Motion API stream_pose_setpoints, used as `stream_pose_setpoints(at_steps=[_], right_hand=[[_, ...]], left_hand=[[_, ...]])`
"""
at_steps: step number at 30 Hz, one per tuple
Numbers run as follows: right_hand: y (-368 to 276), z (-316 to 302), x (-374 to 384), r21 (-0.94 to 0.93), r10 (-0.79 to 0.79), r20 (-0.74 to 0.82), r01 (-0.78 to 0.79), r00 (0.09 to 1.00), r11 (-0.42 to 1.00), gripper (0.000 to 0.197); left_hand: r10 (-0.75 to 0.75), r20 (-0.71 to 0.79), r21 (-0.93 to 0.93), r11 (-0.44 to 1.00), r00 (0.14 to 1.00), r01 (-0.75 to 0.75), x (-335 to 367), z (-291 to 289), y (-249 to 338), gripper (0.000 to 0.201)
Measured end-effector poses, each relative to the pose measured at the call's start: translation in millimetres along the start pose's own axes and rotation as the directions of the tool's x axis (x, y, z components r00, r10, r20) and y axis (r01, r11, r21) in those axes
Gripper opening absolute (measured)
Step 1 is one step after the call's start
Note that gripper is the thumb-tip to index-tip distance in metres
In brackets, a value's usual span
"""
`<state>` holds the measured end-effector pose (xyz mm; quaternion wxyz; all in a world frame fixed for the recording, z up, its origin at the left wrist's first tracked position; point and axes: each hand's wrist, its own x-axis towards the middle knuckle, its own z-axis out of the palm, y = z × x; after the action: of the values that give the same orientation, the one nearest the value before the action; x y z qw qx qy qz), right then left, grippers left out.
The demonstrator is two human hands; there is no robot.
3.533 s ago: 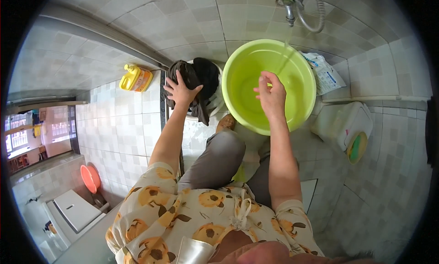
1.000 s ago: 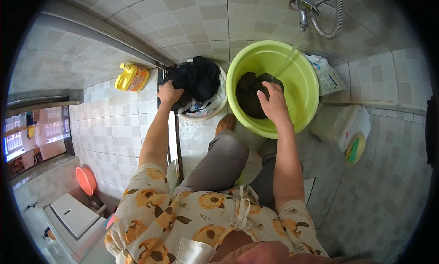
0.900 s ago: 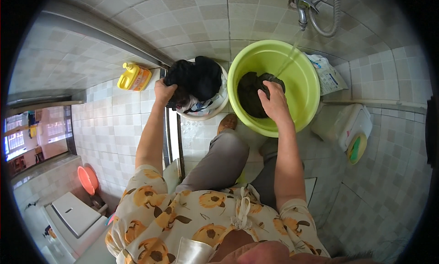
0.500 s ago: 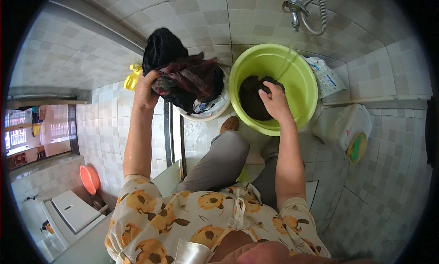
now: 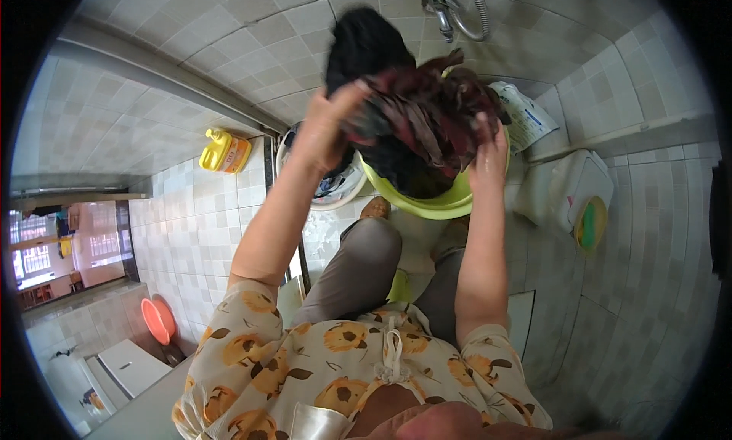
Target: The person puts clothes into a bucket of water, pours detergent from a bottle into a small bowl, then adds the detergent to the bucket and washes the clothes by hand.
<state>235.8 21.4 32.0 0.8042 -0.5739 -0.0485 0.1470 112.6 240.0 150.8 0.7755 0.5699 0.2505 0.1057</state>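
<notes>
A bundle of black cloth (image 5: pixel 366 47) and dark red patterned cloth (image 5: pixel 431 108) hangs over the lime-green tub (image 5: pixel 435 208), hiding most of its inside. My left hand (image 5: pixel 329 131), slightly blurred, is closed on the bundle's left side. At the bundle's right end, my right hand (image 5: pixel 489 154) grips the dark red cloth above the tub's right rim. Left of the tub, partly behind my left forearm, stands a white basin (image 5: pixel 335 204) with more clothes in it.
A chrome tap (image 5: pixel 444 17) with a hose is on the wall beyond the tub. A white plastic packet (image 5: pixel 526 118) leans at right, near a pale bin (image 5: pixel 576 188). A yellow jug (image 5: pixel 226 152) stands at left; an orange basin (image 5: pixel 158 320) is farther off.
My left hand has carried the clothes rightward from the white basin to above the green tub. My right hand has come up out of the tub and taken hold of the bundle's right end.
</notes>
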Motion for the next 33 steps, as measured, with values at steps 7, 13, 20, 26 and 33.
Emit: stream_pose_setpoints(at_steps=[7,13,20,26,33], right_hand=[[10,18,-34,-0.999,0.255,0.019,0.007,0.967,0.046,0.040],[7,30,-22,-0.983,0.205,0.044,0.006,0.978,0.183,0.038],[27,40,-20,-0.971,0.334,0.170,0.099,0.927,0.220,0.040],[38,43,-19,-0.972,0.350,0.190,0.124,0.917,0.202,0.040],[42,53,-16,-0.976,0.401,0.186,0.122,0.897,0.181,0.041]], left_hand=[[0.365,0.143,0.730,0.589,0.920,-0.347,35,-59,-141,0.057],[0.321,-0.059,0.887,0.451,0.945,-0.098,78,-160,-199,0.071],[0.071,-0.251,0.944,0.241,0.965,0.227,92,-194,-249,0.106],[-0.014,-0.246,0.968,0.041,0.969,0.246,102,-175,-261,0.095],[0.311,-0.242,0.935,0.328,0.919,0.135,104,-210,-263,0.034]])
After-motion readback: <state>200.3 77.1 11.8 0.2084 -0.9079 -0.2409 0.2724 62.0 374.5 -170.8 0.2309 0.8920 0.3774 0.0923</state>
